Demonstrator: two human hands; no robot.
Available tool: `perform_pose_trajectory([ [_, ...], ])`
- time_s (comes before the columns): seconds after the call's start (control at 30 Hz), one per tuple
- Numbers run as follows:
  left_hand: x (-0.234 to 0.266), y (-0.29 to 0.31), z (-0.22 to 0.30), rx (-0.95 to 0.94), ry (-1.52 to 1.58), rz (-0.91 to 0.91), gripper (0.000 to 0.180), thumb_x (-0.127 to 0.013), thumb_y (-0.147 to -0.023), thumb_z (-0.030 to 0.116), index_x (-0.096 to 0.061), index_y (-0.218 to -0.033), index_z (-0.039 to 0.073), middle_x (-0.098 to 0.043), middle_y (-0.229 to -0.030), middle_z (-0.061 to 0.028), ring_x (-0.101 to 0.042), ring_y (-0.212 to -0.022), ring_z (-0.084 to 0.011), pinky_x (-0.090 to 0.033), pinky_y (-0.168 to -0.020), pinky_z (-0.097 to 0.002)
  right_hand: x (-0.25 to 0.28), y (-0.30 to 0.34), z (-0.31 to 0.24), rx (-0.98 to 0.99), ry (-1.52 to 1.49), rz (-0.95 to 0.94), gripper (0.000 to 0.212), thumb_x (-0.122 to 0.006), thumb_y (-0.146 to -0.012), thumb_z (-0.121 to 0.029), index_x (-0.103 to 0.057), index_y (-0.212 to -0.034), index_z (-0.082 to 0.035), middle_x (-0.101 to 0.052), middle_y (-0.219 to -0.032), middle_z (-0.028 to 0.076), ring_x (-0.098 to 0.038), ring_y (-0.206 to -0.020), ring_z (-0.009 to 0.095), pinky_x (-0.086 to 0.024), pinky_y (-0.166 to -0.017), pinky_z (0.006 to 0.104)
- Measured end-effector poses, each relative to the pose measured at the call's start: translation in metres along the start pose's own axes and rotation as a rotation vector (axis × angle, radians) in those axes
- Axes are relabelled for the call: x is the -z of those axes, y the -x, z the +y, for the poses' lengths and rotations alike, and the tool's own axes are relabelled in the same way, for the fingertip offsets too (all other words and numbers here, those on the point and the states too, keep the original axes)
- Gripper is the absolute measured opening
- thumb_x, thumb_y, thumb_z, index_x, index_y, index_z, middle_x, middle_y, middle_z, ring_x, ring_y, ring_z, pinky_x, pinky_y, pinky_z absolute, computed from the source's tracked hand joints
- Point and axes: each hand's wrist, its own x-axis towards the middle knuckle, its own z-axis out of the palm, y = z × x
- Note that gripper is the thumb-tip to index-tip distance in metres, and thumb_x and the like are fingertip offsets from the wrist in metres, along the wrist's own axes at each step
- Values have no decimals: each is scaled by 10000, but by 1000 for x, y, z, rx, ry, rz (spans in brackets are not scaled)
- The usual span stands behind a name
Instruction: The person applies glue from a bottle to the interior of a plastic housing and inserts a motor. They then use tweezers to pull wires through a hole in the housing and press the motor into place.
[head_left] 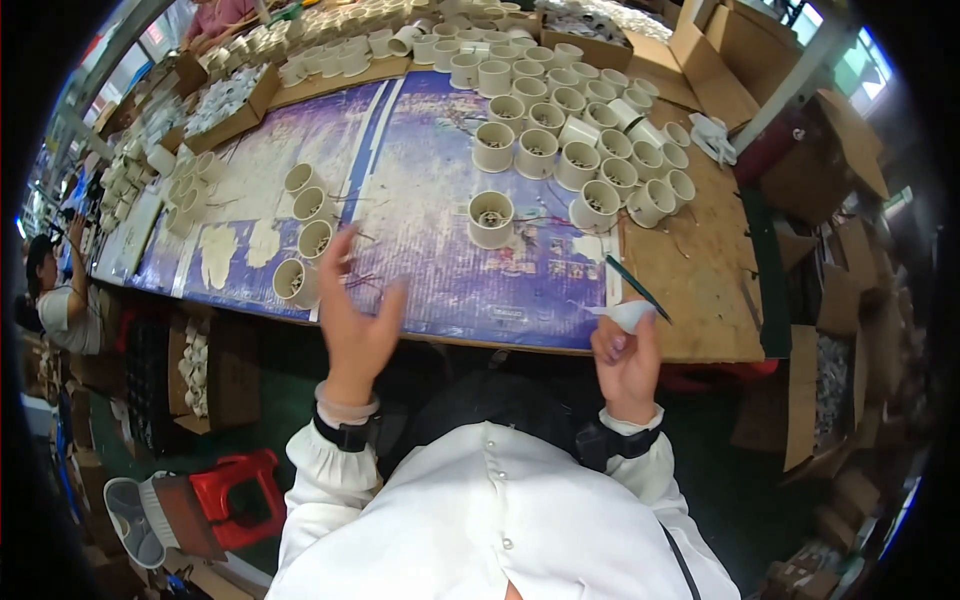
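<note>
My workbench [700, 250] is bare wood at the right, purple sheeting [450, 200] across its middle. Cardboard boxes [830, 170] crowd the right side; red plastic stool [240, 495] sits on dark green floor [290, 390].

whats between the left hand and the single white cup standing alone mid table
In the head view, only bare purple mat lies between the left hand and the lone white cup.

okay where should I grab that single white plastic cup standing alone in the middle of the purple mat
Grip the lone white plastic cylinder cup across its outer wall, coming down from above. It stands upright, mouth up, apart from its neighbours, so fingers likely fit either side. The open left hand is nearest.
</note>
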Motion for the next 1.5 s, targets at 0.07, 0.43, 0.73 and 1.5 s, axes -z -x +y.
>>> perform_pose_trajectory([
  [0.07,-36,-18,15,68,257,-171,758,-747,-728,145,-349,-1355,-7,-434,-1349,-210,-463,-1187,-337,-385,-973,-391,-4,4,1,-4,-4,9,281,-468,-988,-345,-516,-1072,-81,-374,-642,-24,-332,-579,70,-281,-513,213],
  [0.43,-96,-59,-1,135,-17,-609,735,-792,-712,189,-391,-1300,7,-528,-1254,-174,-561,-1102,-303,-469,-904,-380,-13,15,-1,-78,-87,2,319,-447,-991,-384,-533,-1039,-81,-356,-625,-24,-323,-580,71,-272,-502,208],
  [0.73,-53,-21,15,384,776,-393,589,-684,-789,-10,-397,-1301,40,-532,-1207,-65,-540,-1104,-163,-461,-928,-299,-10,0,7,-117,-115,-33,323,-443,-990,-392,-520,-981,-78,-414,-702,5,-339,-583,82,-298,-486,213],
  [1.5,-54,2,38,438,1057,-388,636,-693,-787,-27,-387,-1342,27,-514,-1251,-78,-506,-1166,-179,-402,-1010,-318,-17,27,-11,98,80,48,275,-517,-966,-333,-540,-1052,-73,-443,-679,14,-383,-579,90,-305,-486,211],
])
